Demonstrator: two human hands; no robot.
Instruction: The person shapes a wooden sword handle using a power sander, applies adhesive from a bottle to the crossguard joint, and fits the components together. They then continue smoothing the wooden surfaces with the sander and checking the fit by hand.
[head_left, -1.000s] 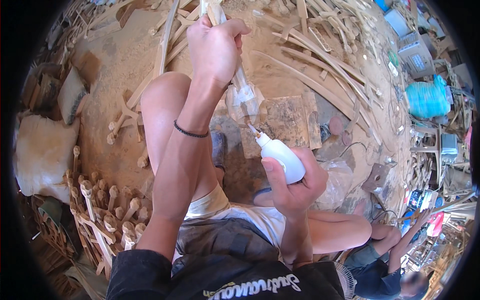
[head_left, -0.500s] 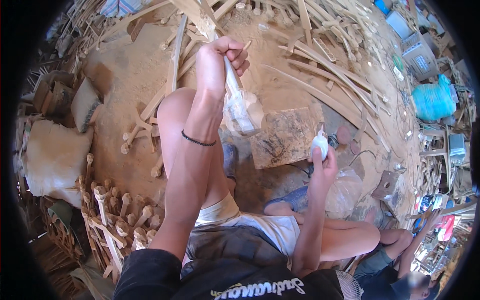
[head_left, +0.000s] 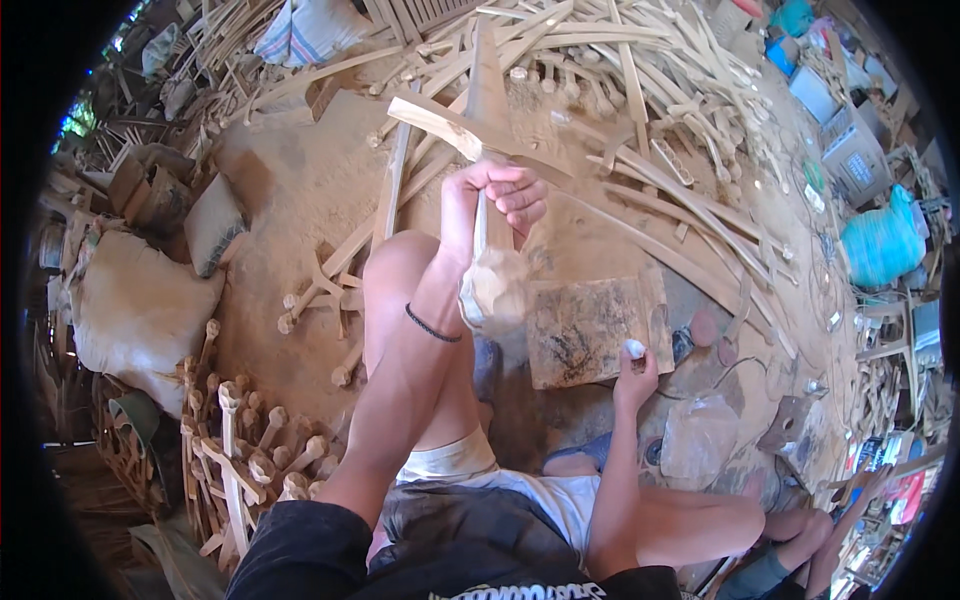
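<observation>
Head view: holding a wooden frame and a bottle apart. The left hand [head_left: 495, 198] is wrapped around the shaft of the wooden frame [head_left: 492, 290], its faceted knob nearest the viewer and its thin arms spreading beyond the fist, raised above the dusty floor [head_left: 270, 190]. The right hand [head_left: 636, 382] pinches a white bottle [head_left: 634, 348], mostly hidden by the fingers, at the near right part of a stained board [head_left: 580, 335]; whether the bottle touches the board cannot be told. Good practice, as judged here: grip the shaft firmly so the long arms do not twist, hold them clear of the loose sticks [head_left: 690, 240], and keep the bottle upright, away from dust.
</observation>
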